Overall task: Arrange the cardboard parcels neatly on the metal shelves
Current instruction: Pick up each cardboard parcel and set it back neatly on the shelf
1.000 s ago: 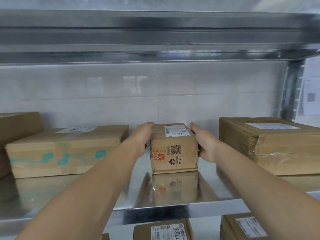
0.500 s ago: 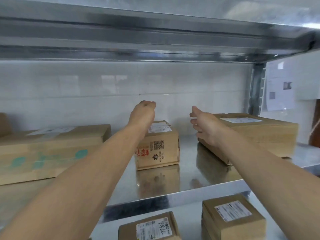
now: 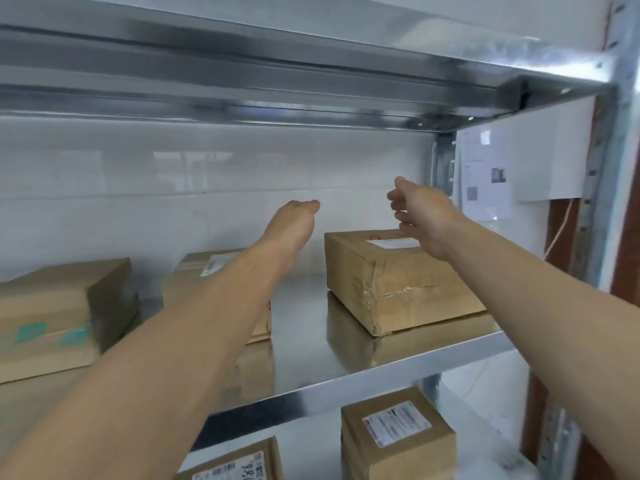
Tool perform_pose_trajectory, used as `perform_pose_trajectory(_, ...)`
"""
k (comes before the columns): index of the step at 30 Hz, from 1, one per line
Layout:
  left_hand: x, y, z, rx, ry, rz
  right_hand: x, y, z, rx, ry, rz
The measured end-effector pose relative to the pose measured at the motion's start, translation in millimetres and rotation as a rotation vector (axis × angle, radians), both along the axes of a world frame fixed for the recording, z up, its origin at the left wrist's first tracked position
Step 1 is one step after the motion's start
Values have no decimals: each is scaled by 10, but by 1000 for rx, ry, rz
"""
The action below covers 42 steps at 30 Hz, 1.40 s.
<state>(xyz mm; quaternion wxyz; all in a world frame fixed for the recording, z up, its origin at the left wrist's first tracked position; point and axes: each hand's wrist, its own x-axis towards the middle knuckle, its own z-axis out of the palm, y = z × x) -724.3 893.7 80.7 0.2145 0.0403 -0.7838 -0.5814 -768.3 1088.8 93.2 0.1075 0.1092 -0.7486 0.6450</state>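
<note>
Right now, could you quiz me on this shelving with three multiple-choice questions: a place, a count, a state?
1. Where is the teal-taped parcel? A) middle shelf, left B) in a hand C) on the floor
2. How many parcels show on the lower shelf? A) none B) two C) five
3. What do the left hand and right hand hold? A) a parcel each B) one parcel together C) nothing
1 A: it lies at that shelf's left end. 2 B: two labelled parcels show below. 3 C: both are in the air, fingers round nothing.
</note>
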Motion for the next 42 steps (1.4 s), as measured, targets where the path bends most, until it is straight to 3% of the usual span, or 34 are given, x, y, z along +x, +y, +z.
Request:
perform_pose_trajectory(7, -309, 513, -101, 63, -88, 32, -323, 774, 37, 137, -6, -127)
perform_pose_trajectory(14, -548, 730, -250, 162, -152, 98, -593, 1254, -60, 136, -57, -156)
perform_pose_trajectory(23, -661, 776, -347, 215, -176, 129, -921, 1550, -262, 132, -135, -73)
perform_pose_trajectory(30, -619, 770, -459, 197, -245, 182, -1137, 1523, -422, -67, -340, 122)
perform_pose_trajectory(42, -607, 748, -557, 231, -323, 141, -1223, 1493, -598, 40, -426, 136)
